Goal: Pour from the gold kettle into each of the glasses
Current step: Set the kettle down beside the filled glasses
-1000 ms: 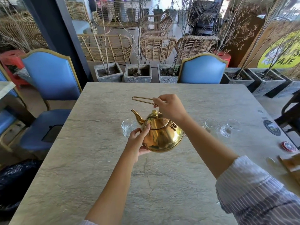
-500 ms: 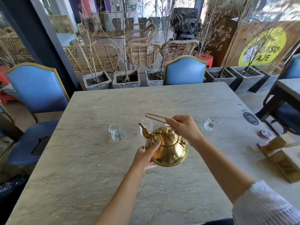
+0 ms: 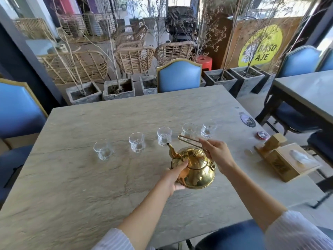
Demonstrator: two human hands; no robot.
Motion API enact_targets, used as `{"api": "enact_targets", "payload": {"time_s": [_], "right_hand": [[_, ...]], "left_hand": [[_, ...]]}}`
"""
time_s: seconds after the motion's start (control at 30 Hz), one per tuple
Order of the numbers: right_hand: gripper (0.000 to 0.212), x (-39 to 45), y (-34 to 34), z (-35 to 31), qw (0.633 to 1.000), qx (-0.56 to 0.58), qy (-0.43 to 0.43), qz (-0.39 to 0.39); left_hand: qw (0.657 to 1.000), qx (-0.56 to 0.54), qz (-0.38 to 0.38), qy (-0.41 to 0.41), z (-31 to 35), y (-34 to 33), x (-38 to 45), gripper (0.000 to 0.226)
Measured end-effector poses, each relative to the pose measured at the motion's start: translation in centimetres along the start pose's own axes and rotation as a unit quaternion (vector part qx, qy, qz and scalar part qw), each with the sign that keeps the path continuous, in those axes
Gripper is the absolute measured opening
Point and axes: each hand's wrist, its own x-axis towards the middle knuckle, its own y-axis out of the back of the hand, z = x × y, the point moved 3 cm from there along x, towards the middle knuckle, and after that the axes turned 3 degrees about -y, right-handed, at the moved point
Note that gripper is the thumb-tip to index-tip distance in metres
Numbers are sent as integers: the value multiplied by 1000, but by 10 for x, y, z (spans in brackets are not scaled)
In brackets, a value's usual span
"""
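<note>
I hold the kettle [image 3: 195, 168] above the worktop [image 3: 72, 177], a little right of the middle and nearer to me than the glasses. My right hand [image 3: 217, 154] is closed around the thin wire handle [image 3: 189, 141], which leans up and to the left from the lid. My left hand [image 3: 173, 177] is pressed against the kettle's left side, fingers curled on the shoulder by the lid and palm under the belly. The kettle is tipped slightly, spout [image 3: 171, 150] pointing up and to the left, its tip just below the third glass [image 3: 164, 136].

Five glasses stand in a row across the worktop, running from near left to far right. The first glass [image 3: 102, 150] is farthest left and well apart from the kettle. The second glass [image 3: 137, 145] stands between it and the third. The fourth glass [image 3: 188, 131] is just behind the handle, and the fifth glass [image 3: 208, 129] is beside it to the right. Whether they hold any liquid I cannot tell.

A wooden tissue box [image 3: 286, 161] sits at the worktop's right edge.
</note>
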Motion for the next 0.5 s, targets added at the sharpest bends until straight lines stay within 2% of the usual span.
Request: {"api": "enact_targets", "payload": {"time_s": [0.13, 0.3, 0.5], "right_hand": [[45, 7, 18, 14, 1000, 1, -12, 7], [45, 19, 32, 26, 1000, 1, -23, 16], [47, 29, 42, 38, 999, 6, -37, 24]], "left_hand": [[1000, 11, 10, -4, -7, -22, 13, 94], [999, 28, 23, -15, -6, -41, 25, 74], [997, 51, 48, -31, -4, -55, 35, 79]]}}
